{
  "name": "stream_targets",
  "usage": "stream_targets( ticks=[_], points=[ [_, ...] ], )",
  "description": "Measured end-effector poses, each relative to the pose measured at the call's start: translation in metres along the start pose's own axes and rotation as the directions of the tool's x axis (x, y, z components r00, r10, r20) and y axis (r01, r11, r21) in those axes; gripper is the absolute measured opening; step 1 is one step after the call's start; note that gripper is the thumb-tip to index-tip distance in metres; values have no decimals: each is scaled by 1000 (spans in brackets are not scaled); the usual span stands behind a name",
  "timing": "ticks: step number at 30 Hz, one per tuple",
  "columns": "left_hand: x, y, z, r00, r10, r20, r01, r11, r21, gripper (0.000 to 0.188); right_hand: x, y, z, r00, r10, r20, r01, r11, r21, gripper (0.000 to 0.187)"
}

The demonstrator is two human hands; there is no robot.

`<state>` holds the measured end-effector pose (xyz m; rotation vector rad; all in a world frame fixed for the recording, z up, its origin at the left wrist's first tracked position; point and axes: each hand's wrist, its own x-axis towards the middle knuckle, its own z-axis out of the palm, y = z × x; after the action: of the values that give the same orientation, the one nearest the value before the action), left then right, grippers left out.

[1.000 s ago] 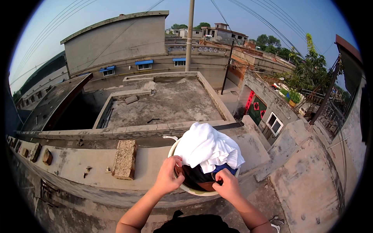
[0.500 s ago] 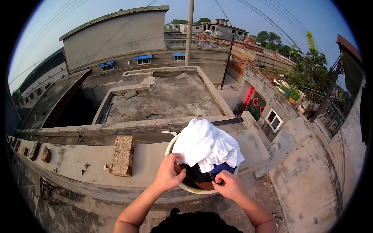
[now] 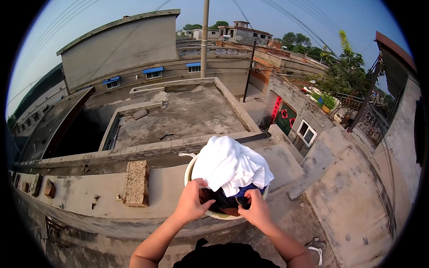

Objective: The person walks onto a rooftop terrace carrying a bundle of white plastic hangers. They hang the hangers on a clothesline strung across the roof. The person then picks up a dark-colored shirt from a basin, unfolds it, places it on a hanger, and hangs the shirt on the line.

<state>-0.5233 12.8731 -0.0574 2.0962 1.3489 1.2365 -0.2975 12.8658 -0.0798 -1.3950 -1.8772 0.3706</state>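
Observation:
A pale round basin (image 3: 188, 175) heaped with laundry stands on the concrete ledge in front of me. A crumpled white garment (image 3: 230, 163) tops the pile, with a strip of blue cloth (image 3: 245, 191) showing below it. Nearest me in the basin lies a dark garment (image 3: 223, 204) with brownish parts. My left hand (image 3: 193, 202) pinches its left side by the rim. At its right side, my right hand (image 3: 257, 209) is closed on the dark cloth, thumb against fingers. The fabric inside both grips is mostly hidden.
A speckled brick (image 3: 136, 183) lies on the ledge (image 3: 167, 183) left of the basin, with small clips (image 3: 118, 197) beside it. Smaller brick pieces (image 3: 50, 189) sit farther left. Beyond the ledge is a lower flat roof (image 3: 192, 111). A white hanger (image 3: 315, 253) shows at lower right.
The view has shifted slightly to the right. My right hand has closed on the dark cloth and drawn it up a little; my left hand keeps its place at the rim.

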Motion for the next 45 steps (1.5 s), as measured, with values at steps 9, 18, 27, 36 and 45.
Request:
stream_targets(
  ticks=[9,18,27,36,45],
  points=[
    [-1,-1,2,989,150,7,-150,988,32,73,17,-8,-26,978,162,131,-195,934,299,33],
    [1,-5,0,988,154,11,-154,985,74,70,-4,1,-18,988,57,141,-91,964,251,35],
    [5,0,1,989,149,-20,-145,981,126,69,-18,-26,-4,999,15,-52,-24,984,-174,60],
    [5,2,1,996,73,-47,-66,988,136,69,-7,-9,3,994,67,-82,-61,995,79,46],
    [18,12,-10,995,102,-18,-96,975,200,67,17,-21,-45,980,-115,164,123,992,-38,40]
  ],
)
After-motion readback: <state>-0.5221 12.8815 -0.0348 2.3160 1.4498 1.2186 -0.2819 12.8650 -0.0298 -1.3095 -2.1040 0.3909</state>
